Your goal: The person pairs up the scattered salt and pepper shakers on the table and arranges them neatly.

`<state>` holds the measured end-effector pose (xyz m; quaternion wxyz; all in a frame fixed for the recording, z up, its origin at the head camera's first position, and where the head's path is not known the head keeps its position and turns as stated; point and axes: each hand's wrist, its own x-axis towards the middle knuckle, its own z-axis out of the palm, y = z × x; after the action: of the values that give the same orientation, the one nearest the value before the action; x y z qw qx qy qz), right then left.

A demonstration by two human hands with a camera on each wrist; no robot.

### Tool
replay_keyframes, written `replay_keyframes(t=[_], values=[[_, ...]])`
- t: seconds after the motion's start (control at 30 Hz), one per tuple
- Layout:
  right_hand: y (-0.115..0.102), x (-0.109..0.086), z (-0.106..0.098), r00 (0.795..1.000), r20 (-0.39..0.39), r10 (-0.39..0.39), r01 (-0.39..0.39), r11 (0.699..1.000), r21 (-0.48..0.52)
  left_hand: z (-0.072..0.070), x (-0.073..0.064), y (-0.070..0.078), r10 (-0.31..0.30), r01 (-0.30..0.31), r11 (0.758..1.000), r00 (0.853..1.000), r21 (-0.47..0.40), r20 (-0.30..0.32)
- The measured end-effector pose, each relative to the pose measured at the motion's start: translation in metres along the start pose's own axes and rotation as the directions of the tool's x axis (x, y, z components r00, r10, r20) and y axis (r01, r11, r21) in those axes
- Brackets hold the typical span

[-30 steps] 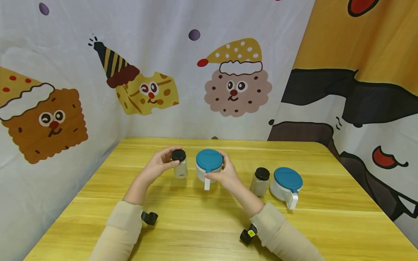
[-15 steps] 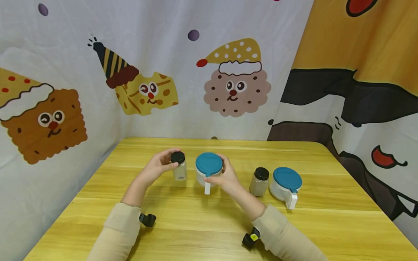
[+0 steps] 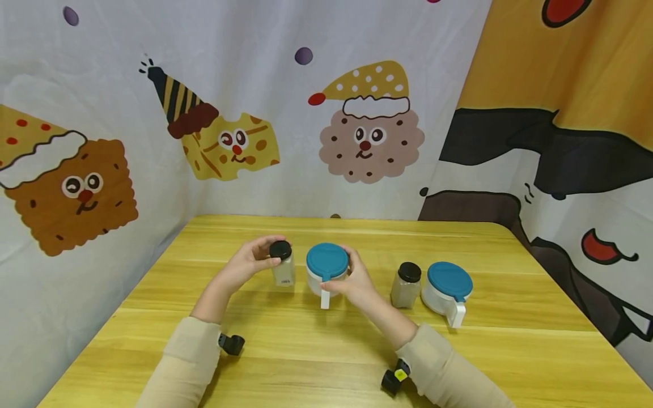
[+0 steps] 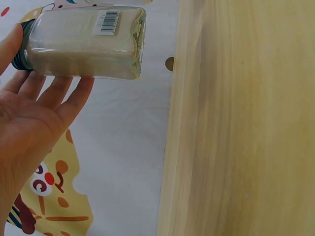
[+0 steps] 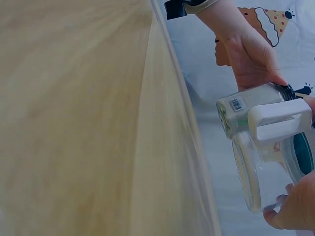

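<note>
My left hand (image 3: 242,265) grips a glass jar (image 3: 284,273) by its black lid, fingers behind and thumb in front. In the left wrist view the jar (image 4: 83,44) holds pale contents and carries a barcode label on its side. My right hand (image 3: 359,279) holds a clear round seasoning pot (image 3: 327,259) with a blue lid, its white handle pointing toward me. Both containers are upright, side by side with a small gap in the head view. The right wrist view shows the pot's handle (image 5: 278,120) overlapping the jar.
To the right stand a second black-lidded jar (image 3: 406,286) and a second blue-lidded pot (image 3: 448,286), close together. The wooden table (image 3: 306,362) ends at a patterned curtain (image 3: 296,192) behind. Small black cameras are strapped at both wrists.
Both hands have drawn the jar and the pot slightly toward me and lower in the head view, still gripping them. The second jar and pot on the right stay where they were.
</note>
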<state>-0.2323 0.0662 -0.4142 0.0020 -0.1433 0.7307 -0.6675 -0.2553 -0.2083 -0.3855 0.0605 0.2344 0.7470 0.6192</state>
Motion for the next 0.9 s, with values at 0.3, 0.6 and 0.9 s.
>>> replay_keyframes(t=[0.3,0.6,0.9], values=[[0.0,-0.003,0.0,0.997,0.0,0.071,-0.071,0.997,0.015,0.0,0.0,-0.001,0.017,-0.016,1.0,0.998,-0.015,0.059],[0.0,-0.007,0.001,0.997,0.007,0.08,-0.081,0.996,0.023,0.001,0.0,-0.002,0.052,-0.051,0.999,0.991,-0.011,0.12],[0.004,-0.01,0.001,0.996,0.037,0.081,-0.083,0.996,0.045,0.0,-0.002,-0.004,0.017,-0.021,0.999,0.993,0.033,0.121]])
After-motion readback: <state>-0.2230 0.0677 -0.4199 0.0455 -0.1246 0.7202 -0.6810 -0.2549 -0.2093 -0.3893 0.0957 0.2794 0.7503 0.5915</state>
